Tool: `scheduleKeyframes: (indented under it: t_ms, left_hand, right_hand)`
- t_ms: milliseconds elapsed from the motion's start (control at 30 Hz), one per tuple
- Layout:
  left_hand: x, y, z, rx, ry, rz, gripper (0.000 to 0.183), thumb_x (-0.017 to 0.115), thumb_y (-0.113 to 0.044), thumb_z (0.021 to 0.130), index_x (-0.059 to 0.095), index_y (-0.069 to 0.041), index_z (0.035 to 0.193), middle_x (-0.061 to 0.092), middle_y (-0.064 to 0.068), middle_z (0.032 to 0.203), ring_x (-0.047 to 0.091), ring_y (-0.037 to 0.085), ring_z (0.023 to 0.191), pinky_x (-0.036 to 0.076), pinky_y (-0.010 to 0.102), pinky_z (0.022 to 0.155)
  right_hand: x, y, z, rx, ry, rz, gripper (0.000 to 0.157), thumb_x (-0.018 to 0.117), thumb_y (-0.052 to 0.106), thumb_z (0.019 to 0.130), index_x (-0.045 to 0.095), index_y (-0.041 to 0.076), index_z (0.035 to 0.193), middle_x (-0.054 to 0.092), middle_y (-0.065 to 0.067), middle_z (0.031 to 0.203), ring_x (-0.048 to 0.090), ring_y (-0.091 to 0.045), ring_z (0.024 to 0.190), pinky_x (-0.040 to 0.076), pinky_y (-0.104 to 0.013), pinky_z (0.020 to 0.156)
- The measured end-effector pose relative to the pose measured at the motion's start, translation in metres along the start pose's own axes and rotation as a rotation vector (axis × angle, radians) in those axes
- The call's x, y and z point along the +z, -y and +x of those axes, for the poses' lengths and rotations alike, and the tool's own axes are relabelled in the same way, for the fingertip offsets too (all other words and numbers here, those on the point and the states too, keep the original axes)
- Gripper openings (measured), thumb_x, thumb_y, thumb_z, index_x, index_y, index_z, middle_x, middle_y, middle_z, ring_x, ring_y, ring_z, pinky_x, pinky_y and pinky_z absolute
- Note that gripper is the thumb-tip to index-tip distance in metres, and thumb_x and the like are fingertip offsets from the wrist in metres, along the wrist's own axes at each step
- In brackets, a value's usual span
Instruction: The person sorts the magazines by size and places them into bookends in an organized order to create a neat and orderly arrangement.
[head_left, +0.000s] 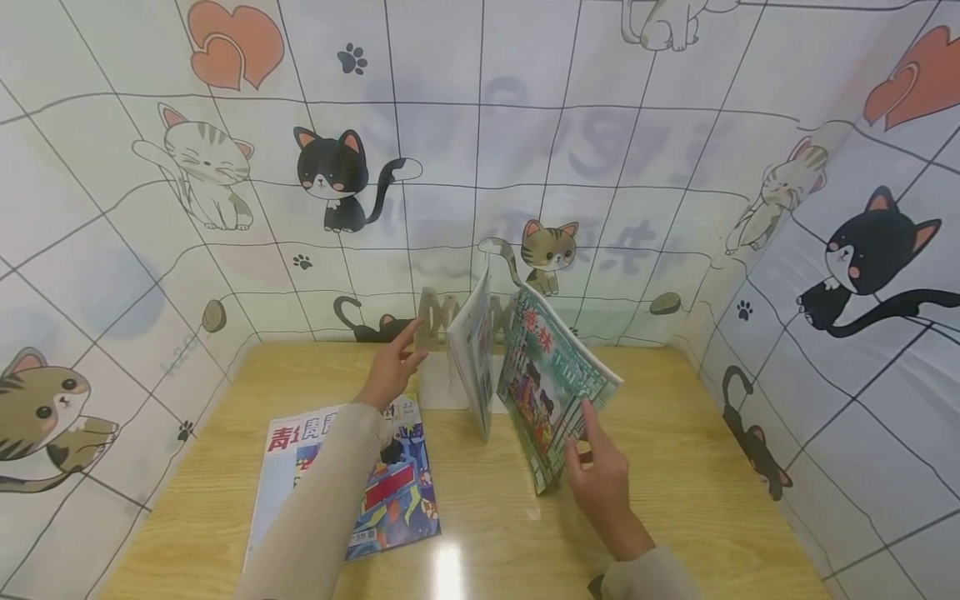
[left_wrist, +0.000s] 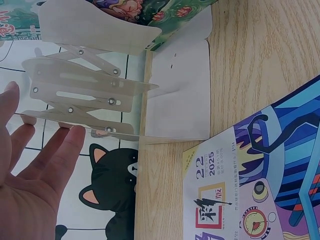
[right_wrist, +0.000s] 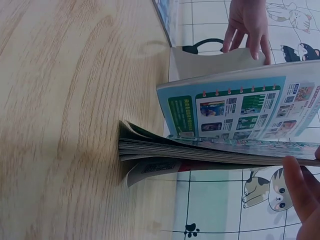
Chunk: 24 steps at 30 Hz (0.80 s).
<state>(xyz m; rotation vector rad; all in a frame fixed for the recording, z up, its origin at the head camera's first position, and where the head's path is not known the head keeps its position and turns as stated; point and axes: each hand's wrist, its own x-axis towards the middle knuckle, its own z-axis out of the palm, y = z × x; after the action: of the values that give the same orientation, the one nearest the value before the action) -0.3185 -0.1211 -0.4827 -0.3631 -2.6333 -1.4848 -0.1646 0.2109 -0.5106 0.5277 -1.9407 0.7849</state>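
Note:
My left hand touches the left end plate of a pale expandable bookend with extended fingertips; its thumb lies past the plate's edge. A thin magazine stands upright in the bookend, its back cover facing right. To the right, my right hand pinches the front edge of a green-covered magazine between thumb and fingers. This magazine leans to the right, its lower pages slightly fanned near the tabletop. In the right wrist view, only part of the right hand shows at the edge.
On the left of the wooden table lie overlapping magazines, the top one a blue colourful magazine; the left sleeve partly covers them. A wall covering with cartoon cats and grid lines encloses the table at the back and sides.

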Motion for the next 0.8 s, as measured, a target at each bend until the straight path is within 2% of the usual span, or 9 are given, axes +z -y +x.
scheduleKeyframes:
  t_ms: [367,667,800]
  left_hand:
    - [-0.001,-0.001,0.0,-0.012,0.0,-0.011,0.063,0.059,-0.019,0.098,0.031,-0.032,0.153,0.043,0.022,0.145,0.059,0.037,0.114,0.055,0.044,0.085]
    - [-0.001,0.0,0.001,-0.01,0.0,-0.016,0.063,0.059,-0.019,0.098,0.031,-0.029,0.153,0.042,0.022,0.146,0.058,0.038,0.115,0.054,0.045,0.086]
    - [-0.001,0.0,0.0,-0.017,0.002,-0.016,0.063,0.059,-0.018,0.098,0.03,-0.029,0.153,0.042,0.022,0.146,0.058,0.038,0.115,0.054,0.045,0.086]
  right_hand:
    - [0.018,0.001,0.005,0.093,0.069,-0.009,0.072,0.07,-0.007,0.078,0.043,0.001,0.145,0.068,-0.021,0.101,0.067,-0.025,0.067,0.055,-0.025,0.051]
    - [0.04,0.002,0.015,0.176,0.138,-0.027,0.072,0.07,-0.005,0.084,0.04,0.008,0.148,0.063,-0.021,0.121,0.068,-0.028,0.08,0.057,-0.033,0.056]
    - [0.049,0.0,0.018,0.161,0.139,-0.01,0.071,0.071,-0.007,0.084,0.042,0.006,0.147,0.059,-0.019,0.13,0.067,-0.031,0.091,0.057,-0.033,0.058]
